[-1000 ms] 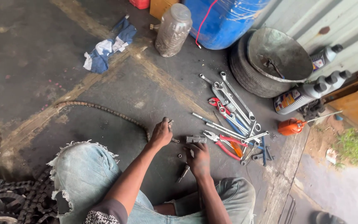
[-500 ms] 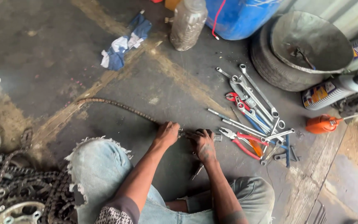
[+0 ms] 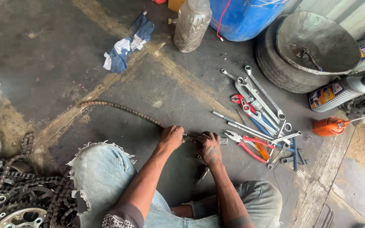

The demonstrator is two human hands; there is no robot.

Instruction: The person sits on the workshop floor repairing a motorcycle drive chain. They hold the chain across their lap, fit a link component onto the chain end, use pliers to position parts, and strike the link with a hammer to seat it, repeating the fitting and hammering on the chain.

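Observation:
A long rusty drive chain (image 3: 119, 108) lies stretched on the dark concrete floor, running from upper left toward my hands. My left hand (image 3: 172, 136) grips the chain's near end, fingers closed over it. My right hand (image 3: 208, 146) is closed on a small metal tool or chain part pressed against that same end; what it holds is mostly hidden by the fingers. A small pair of pliers (image 3: 202, 174) lies on the floor just below my right hand. My knees in torn light jeans sit below both hands.
A pile of spanners and red-handled pliers (image 3: 260, 114) lies right of my hands. Beyond stand a tyre with a metal bowl (image 3: 315, 46), oil bottles (image 3: 343, 90), an orange oil can (image 3: 328, 126), a blue drum (image 3: 246, 17), a plastic jar (image 3: 192, 25), a rag (image 3: 125, 44). Chains and sprockets (image 3: 17, 190) are heaped lower left.
My view has shifted, so everything sits further right and lower in frame. My hands have closed together on the chain's end; the chain stays stretched on the floor.

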